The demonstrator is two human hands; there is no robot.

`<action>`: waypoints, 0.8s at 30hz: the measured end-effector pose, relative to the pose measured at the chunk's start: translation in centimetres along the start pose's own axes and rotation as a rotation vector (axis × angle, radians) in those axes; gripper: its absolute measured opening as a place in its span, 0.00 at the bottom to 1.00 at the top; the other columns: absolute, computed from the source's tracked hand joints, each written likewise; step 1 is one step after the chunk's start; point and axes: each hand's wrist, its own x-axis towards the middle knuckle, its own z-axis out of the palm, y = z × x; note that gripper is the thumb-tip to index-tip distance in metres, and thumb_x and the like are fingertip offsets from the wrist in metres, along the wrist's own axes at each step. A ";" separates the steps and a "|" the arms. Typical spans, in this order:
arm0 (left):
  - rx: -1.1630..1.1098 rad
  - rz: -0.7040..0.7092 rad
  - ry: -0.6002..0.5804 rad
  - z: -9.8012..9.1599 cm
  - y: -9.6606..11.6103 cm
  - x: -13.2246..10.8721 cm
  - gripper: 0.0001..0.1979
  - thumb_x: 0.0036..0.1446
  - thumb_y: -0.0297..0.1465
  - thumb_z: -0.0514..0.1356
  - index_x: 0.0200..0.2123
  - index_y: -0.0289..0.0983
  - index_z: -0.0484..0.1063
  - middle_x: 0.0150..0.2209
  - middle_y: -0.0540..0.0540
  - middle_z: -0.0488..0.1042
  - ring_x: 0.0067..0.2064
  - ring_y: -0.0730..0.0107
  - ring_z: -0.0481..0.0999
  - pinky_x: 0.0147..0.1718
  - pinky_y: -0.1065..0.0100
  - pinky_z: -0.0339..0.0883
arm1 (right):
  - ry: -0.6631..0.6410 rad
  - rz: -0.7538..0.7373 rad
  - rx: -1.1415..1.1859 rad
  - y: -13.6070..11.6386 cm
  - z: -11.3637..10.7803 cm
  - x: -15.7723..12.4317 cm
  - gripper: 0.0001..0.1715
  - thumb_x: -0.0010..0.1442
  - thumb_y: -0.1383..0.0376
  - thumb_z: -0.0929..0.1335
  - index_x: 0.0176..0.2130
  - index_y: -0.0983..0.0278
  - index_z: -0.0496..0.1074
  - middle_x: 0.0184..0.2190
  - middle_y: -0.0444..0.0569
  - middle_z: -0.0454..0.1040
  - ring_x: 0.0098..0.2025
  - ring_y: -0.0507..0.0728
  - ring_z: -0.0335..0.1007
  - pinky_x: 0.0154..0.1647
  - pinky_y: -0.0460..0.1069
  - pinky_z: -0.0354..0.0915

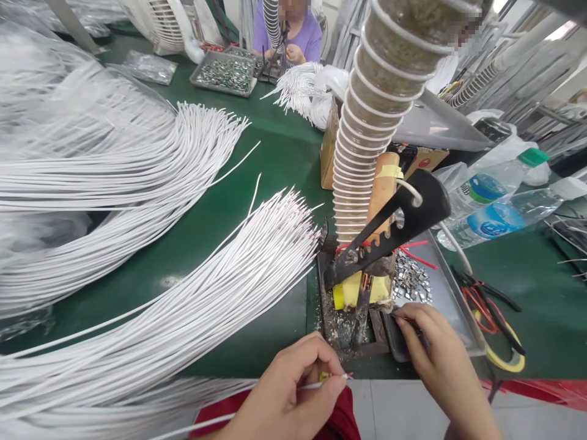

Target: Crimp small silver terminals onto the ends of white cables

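Note:
My left hand (293,385) is closed in a pinch on a white cable (202,425) near its end, where short reddish wire tips stick out past the thumb. A small yellow bit shows between those fingers. My right hand (443,354) has thumb and forefinger pressed together at the edge of a small black tray (395,342); whatever they pinch is too small to make out. Just beyond stands a black notched metal bracket (394,235) with a wooden handle (384,195) behind it. Small metal pieces (411,278) lie heaped in a grey metal tray (452,281).
A thick bundle of white cables (229,269) spreads over the green table (279,153) at left. A ribbed hose (371,116) hangs over the bracket. Bottles (499,217) and pliers (498,318) lie at right. Across the table sits a person in purple (309,30).

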 end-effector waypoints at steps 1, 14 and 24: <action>-0.004 -0.002 -0.006 0.0 -0.1 0.0 0.09 0.65 0.33 0.53 0.33 0.37 0.67 0.30 0.52 0.63 0.29 0.72 0.59 0.30 0.70 0.54 | 0.023 0.003 0.003 -0.1 0.0 0.0 0.08 0.72 0.63 0.63 0.42 0.60 0.71 0.39 0.46 0.76 0.43 0.54 0.73 0.45 0.48 0.68; -0.103 0.056 0.037 0.2 -0.2 0.0 0.07 0.64 0.31 0.57 0.33 0.36 0.70 0.35 0.49 0.66 0.31 0.73 0.60 0.31 0.69 0.56 | 0.241 -0.146 0.534 -7.3 0.5 -1.1 0.14 0.61 0.80 0.64 0.42 0.64 0.70 0.36 0.48 0.75 0.40 0.51 0.74 0.42 0.45 0.73; -0.426 -0.119 -0.022 0.7 1.0 0.2 0.06 0.59 0.29 0.61 0.33 0.35 0.66 0.37 0.47 0.71 0.37 0.72 0.69 0.39 0.70 0.63 | 0.337 -0.281 0.297 -8.3 1.4 -1.3 0.07 0.65 0.71 0.68 0.41 0.62 0.76 0.33 0.47 0.81 0.34 0.54 0.78 0.36 0.50 0.75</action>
